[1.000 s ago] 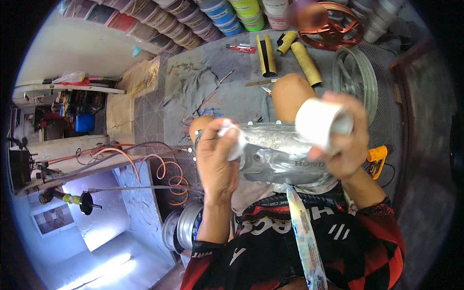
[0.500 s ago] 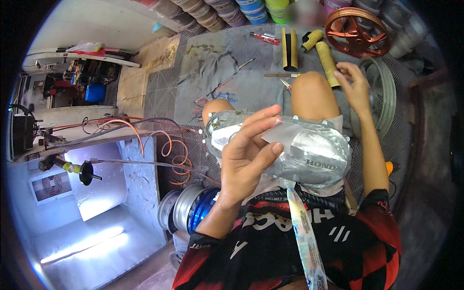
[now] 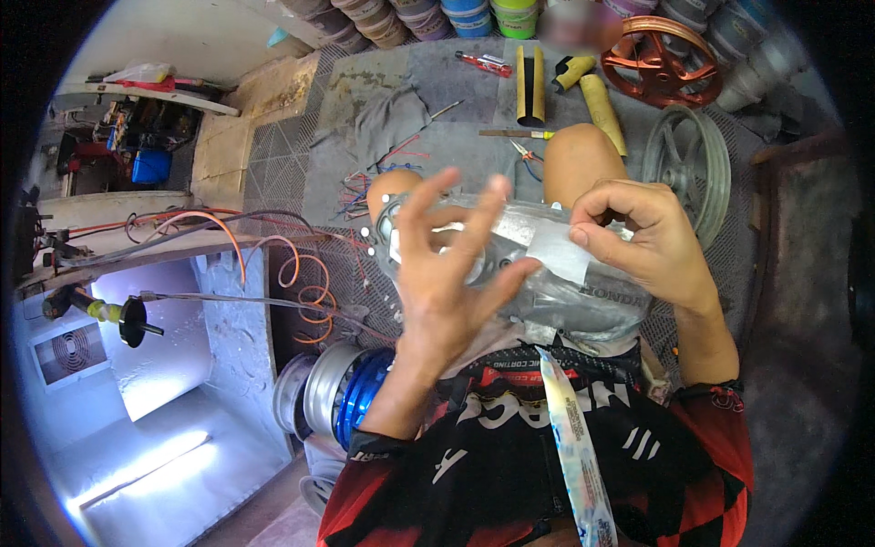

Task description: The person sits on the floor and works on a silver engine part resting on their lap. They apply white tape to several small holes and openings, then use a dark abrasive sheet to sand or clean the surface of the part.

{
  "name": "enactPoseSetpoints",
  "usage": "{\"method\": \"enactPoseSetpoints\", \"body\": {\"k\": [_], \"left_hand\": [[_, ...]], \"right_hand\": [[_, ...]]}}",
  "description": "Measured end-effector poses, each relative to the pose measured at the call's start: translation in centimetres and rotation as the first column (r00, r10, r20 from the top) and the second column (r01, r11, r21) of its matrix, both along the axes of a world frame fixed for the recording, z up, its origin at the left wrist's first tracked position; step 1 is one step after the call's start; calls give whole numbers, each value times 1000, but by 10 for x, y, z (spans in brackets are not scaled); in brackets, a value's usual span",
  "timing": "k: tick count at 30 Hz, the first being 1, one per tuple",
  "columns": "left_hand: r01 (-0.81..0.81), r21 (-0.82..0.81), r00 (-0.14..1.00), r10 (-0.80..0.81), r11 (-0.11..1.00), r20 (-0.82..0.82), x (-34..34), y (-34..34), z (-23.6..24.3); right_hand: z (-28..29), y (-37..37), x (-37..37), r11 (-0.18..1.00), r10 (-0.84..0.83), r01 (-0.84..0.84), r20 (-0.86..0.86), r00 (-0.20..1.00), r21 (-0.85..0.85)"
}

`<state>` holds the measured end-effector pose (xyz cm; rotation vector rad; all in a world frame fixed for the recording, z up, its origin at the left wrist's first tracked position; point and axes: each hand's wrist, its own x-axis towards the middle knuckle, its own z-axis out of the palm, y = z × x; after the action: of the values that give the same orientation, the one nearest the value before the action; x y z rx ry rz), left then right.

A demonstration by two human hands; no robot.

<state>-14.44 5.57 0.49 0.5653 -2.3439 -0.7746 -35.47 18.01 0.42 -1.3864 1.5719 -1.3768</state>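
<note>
A silver metal engine cover point(image 3: 583, 305) with raised lettering lies across my lap, small white plugs along its edge. Thumb and fingers of my right hand point(image 3: 652, 239) pinch a small whitish sheet point(image 3: 559, 253) at its upper right corner, over the cover's middle. Whether the sheet touches the metal I cannot tell. My left hand point(image 3: 437, 260) is spread open above the cover's left part, its fingers slightly blurred and nothing in them. The thumb points toward the sheet's left edge.
Beyond my knees lie pliers point(image 3: 527, 155), a flat file point(image 3: 517, 134), yellow sandpaper rolls point(image 3: 602, 114) and a grey cloth point(image 3: 392, 123). A grey wheel point(image 3: 688, 173) and a copper wheel point(image 3: 660, 62) stand at right. Coiled orange hose point(image 3: 290, 266) and wheel rims point(image 3: 333, 387) are at left.
The sheet has passed from my left hand to my right, which came in from beyond the cover's right end. My left fingers have spread apart. The view has shifted slightly.
</note>
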Motion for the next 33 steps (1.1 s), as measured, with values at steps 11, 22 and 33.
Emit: {"method": "enactPoseSetpoints", "body": {"k": [11,22,33], "left_hand": [[231,228,968,-200,946,-152,3,4,8],[177,305,970,-114,936,-215,3,10,-4],[212,420,953,-91,882,-288,0,12,-15]], "right_hand": [[20,-4,28,992,106,-119,-269,957,-35],[27,-1,50,982,-51,-64,-576,816,-178],[13,3,48,924,-149,-160,-714,684,-346]]}}
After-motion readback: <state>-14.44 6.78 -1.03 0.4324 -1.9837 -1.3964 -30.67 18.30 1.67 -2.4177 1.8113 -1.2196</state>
